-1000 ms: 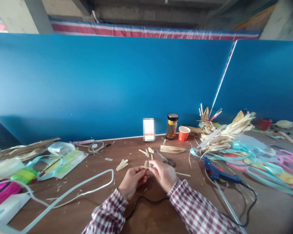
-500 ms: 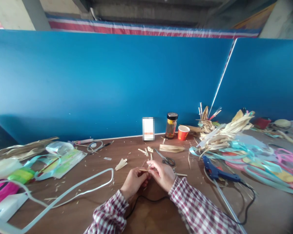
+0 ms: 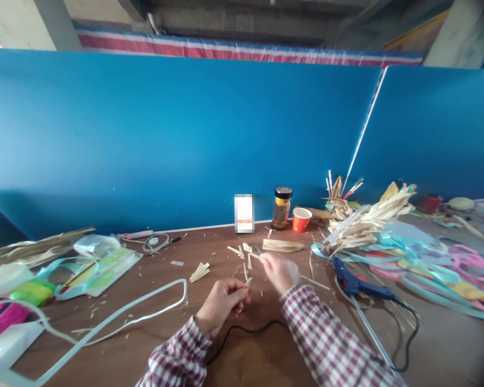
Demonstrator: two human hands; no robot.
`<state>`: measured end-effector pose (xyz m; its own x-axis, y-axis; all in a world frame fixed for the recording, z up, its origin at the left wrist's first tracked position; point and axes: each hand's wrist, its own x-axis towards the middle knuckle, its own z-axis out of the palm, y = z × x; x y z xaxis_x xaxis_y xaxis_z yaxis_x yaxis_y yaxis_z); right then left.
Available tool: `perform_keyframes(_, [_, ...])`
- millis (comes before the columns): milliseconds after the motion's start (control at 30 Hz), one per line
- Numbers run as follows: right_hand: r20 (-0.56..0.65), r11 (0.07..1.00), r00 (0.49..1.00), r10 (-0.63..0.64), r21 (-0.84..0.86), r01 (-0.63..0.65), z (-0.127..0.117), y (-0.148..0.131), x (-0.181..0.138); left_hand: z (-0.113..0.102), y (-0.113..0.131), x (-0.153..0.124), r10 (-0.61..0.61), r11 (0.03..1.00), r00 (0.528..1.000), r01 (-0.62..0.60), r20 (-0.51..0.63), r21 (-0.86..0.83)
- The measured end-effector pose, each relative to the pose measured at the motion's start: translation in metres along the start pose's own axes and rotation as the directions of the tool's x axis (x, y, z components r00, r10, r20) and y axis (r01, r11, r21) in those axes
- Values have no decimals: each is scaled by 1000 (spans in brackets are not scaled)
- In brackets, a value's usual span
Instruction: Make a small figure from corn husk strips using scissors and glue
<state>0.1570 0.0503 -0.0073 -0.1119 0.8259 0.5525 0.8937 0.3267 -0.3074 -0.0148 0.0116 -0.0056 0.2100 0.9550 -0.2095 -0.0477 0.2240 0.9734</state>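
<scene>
My left hand [image 3: 225, 302] is closed in a pinch low over the brown table, with a small pale piece of dried husk [image 3: 248, 281] at its fingertips. Ahead and to the right, my right hand [image 3: 281, 272], blurred by motion, is closed on a thin tan strip [image 3: 255, 256] whose tip points left toward some husk scraps [image 3: 247, 248]. Another thin pale strip [image 3: 317, 282] shows right of this hand; I cannot tell if the two are one piece. The scissors are almost wholly hidden behind the right hand. A wider husk piece [image 3: 282, 245] lies just beyond.
A blue glue gun [image 3: 358, 282] with its cord lies to the right, before heaped husks [image 3: 377, 220] and coloured ribbons [image 3: 431, 282]. A lidded bottle [image 3: 281, 209] and red paper cup [image 3: 302, 220] stand at the back. A pale tube frame [image 3: 116, 309] reaches in from the left.
My right hand has moved away from my left, forward and to the right, taking a thin strip with it and covering the scissors. The left hand has stayed nearly in place.
</scene>
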Motion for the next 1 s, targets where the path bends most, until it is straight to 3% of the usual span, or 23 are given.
perform_keyframes(100, [-90,996,996,-21,83,28,-6,9,2,-1,-1,1,0,995,999,-4,-45,-95])
perform_keyframes(267, [36,918,980,-193,360,168,-8,-13,-8,-5,-3,4,-22,988,998,12,-62,-155])
perform_keyframes(367, [104,889,962,-252,418,188,-4,-22,-11,-3,-4,4,16,992,999,-21,-36,-123])
perform_keyframes(600, [251,945,944,-213,298,134,-3,-24,-14,2,-10,5,24,1000,999,-23,-37,17])
perform_keyframes(1000, [138,986,981,-139,112,124,4,-18,-9,4,-7,7,61,993,995,-52,-80,106])
